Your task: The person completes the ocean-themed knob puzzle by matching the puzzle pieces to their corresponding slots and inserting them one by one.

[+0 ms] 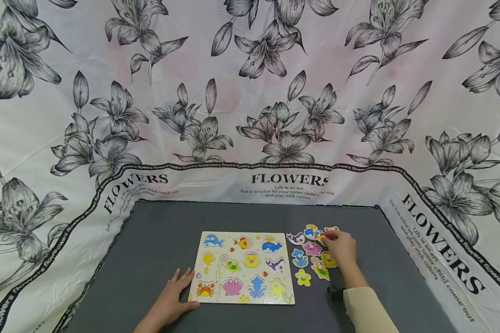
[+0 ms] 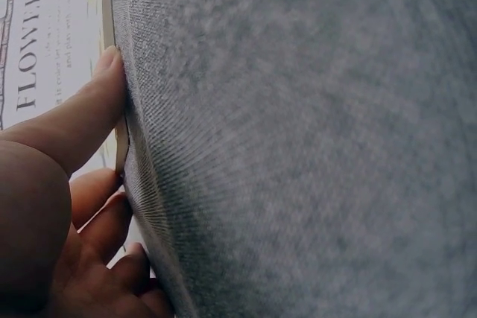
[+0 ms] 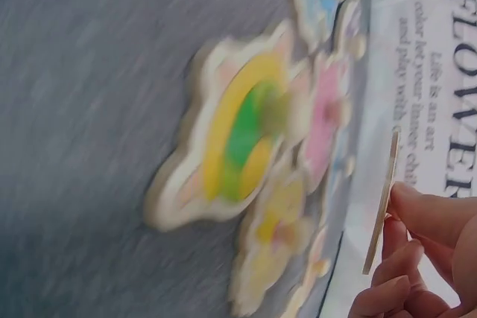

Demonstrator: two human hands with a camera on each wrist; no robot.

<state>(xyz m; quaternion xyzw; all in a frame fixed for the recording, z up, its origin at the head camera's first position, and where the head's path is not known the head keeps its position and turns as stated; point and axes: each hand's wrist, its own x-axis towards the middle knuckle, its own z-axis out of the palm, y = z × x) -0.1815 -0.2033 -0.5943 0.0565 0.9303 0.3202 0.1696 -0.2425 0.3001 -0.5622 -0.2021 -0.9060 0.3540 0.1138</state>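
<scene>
A pale wooden puzzle board [image 1: 241, 299] with printed sea animals lies on the dark table. My left hand [image 1: 169, 298] rests at its lower left corner, fingers spread along the left side and thumb against the near edge. In the left wrist view the thumb [image 2: 97, 106] touches the board's edge. My right hand [image 1: 342, 249] is above the loose pieces and pinches a thin wooden puzzle piece [image 3: 380, 210], seen edge-on in the right wrist view; its picture is hidden there. Close by lie a green-and-yellow turtle piece [image 1: 320, 269] and a yellow octopus piece [image 1: 328, 260].
Other knobbed pieces lie right of the board: a pink shell [image 1: 312, 249], a blue piece [image 1: 300, 258], a yellow star [image 1: 303, 277], a purple whale [image 1: 296, 238] and a blue whale [image 1: 311, 231]. A flower-printed cloth [image 1: 291, 115] rises behind the table [image 1: 162, 222].
</scene>
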